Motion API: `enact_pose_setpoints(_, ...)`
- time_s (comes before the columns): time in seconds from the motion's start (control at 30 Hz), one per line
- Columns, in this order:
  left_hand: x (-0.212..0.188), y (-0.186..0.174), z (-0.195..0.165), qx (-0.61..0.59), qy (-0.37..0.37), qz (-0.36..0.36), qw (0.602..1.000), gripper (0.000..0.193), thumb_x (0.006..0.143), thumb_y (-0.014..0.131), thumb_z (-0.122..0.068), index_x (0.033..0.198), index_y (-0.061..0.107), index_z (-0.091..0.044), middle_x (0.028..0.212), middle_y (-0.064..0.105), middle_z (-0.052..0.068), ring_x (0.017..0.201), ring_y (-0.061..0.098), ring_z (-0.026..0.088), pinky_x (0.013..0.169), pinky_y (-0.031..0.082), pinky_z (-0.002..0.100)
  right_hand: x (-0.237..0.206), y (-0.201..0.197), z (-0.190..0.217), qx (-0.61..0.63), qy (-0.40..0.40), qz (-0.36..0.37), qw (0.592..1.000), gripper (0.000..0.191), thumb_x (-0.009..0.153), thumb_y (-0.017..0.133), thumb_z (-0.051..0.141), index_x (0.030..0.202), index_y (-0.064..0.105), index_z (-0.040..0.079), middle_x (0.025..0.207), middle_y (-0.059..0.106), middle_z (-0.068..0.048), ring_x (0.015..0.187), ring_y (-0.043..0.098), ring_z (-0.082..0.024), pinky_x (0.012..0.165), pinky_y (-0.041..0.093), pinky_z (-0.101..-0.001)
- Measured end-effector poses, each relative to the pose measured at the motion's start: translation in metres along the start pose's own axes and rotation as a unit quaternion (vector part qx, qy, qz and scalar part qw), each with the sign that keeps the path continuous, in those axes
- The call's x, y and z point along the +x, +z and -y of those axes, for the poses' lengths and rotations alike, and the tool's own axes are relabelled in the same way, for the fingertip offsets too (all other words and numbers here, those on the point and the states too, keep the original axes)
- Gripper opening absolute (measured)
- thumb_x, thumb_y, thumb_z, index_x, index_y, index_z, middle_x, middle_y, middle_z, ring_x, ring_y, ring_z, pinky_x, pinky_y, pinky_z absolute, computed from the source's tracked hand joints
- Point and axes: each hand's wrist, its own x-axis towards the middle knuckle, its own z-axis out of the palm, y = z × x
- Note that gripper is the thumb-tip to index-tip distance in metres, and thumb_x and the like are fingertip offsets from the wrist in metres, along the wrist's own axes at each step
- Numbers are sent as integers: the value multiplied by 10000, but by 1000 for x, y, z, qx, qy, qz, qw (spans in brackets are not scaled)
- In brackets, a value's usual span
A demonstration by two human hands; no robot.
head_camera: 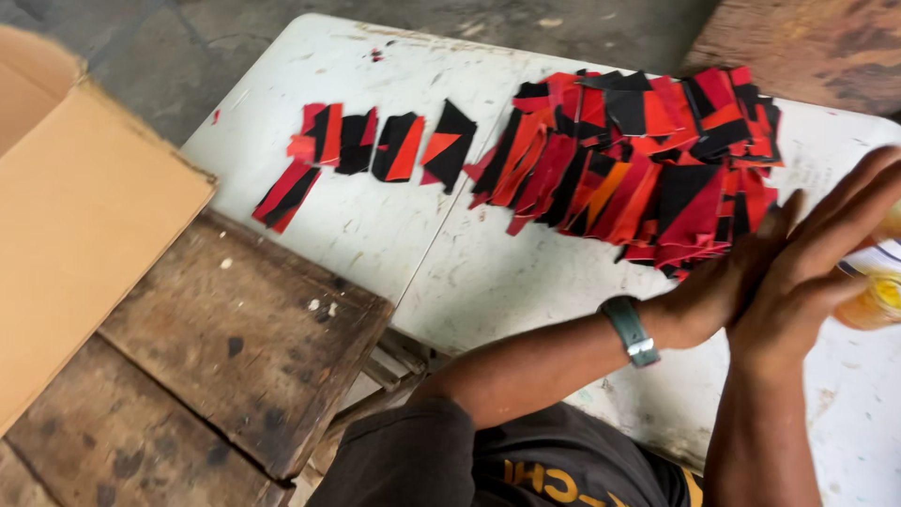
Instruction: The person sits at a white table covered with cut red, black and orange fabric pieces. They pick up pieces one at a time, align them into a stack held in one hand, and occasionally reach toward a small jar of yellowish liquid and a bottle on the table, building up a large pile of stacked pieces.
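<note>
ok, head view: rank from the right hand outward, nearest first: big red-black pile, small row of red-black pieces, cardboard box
From the right hand:
1. Big pile of red and black pieces, just above the hands on the white table.
2. Small row of red and black pieces, further left on the table.
3. Cardboard box, far left, off the table.

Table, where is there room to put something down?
On the white table, there is bare room in front of the small row of pieces, beside the wooden bench. The big red-and-black pile and both hands crowd the right.
</note>
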Motion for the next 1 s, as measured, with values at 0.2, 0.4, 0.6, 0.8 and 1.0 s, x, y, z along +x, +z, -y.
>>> enact_pose_setpoints(0.2,-25,-5,-5,-4,-15,30,999,753,1117,307,-526,1664,186,-23,1614,270,227,1431,294,229,1178,280,423,-15,9,-22,21,-4,2,1000,845,1031,282,752,1593,122,142,1640,145,-49,1546,142,-178,1296,142,-412)
enact_pose_setpoints(0.4,-52,-153,-71,322,141,15,936,704,1046,507,-478,1529,309,-5,1520,358,224,1392,418,291,1164,359,431,-34,-52,-51,39,57,-16,997,681,1105,343,635,1529,272,107,1548,323,-59,1473,309,-189,1236,258,-391)
enact_pose_setpoints(0.6,-180,-401,-289,698,48,-456,551,633,965,624,-479,1222,571,97,1210,586,328,1149,589,434,1003,473,494,-65,-100,-62,13,96,-27,995,531,1180,404,519,1465,421,71,1457,501,-70,1401,475,-199,1176,375,-371)
enact_pose_setpoints(0.8,-256,-428,-292,730,-318,-444,412,778,802,785,-608,1085,706,113,1185,655,323,1207,549,502,1078,392,521,-46,-90,-17,29,103,-61,992,568,1179,496,502,1526,420,60,1407,602,-62,1303,602,-217,1128,456,-362)
enact_pose_setpoints(1.0,-261,-418,-294,595,-256,-582,491,736,584,1000,-423,1042,729,86,1123,707,313,1031,722,406,895,581,447,-32,-70,17,34,88,-69,993,652,1149,503,481,1588,342,27,1599,405,-105,1280,621,-215,1104,473,-365)
